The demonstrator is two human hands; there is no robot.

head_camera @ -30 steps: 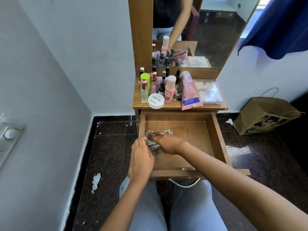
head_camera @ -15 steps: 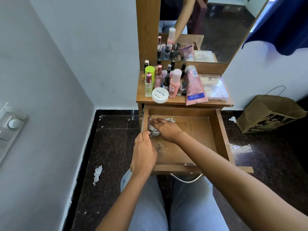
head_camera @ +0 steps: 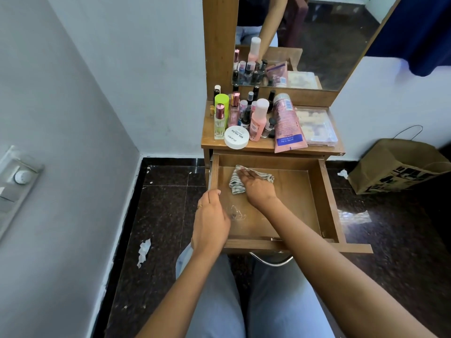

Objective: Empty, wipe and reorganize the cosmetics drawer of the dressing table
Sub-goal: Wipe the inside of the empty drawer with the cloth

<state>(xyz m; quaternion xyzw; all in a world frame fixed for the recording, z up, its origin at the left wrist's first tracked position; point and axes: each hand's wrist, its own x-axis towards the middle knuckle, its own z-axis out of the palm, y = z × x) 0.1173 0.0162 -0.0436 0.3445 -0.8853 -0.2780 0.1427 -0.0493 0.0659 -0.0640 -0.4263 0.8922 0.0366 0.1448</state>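
Observation:
The wooden drawer [head_camera: 319, 191] of the dressing table stands pulled out, with a striped grey cloth [head_camera: 236, 184] lying in its far left corner. My right hand [head_camera: 258, 189] presses flat on the cloth with straight fingers. My left hand [head_camera: 211, 220] grips the drawer's left wall near the front. A small tangle of hair or thread [head_camera: 236, 212] lies on the drawer floor between my hands. Several cosmetics stand on the tabletop [head_camera: 212, 140]: a white round jar [head_camera: 236, 137], a pink tube [head_camera: 288, 123], a pink bottle [head_camera: 258, 119], a green-capped bottle [head_camera: 221, 101] and a clear box [head_camera: 317, 126].
A mirror [head_camera: 305, 40] rises behind the tabletop. A brown paper bag [head_camera: 395, 167] sits on the dark floor at the right, a blue curtain [head_camera: 419, 32] hangs above it. Paper scraps [head_camera: 144, 250] lie on the floor by the left wall. My knees are under the drawer.
My right hand has pushed the cloth from the drawer's middle left towards the far left corner. My left hand stays on the left wall. The view has shifted slightly.

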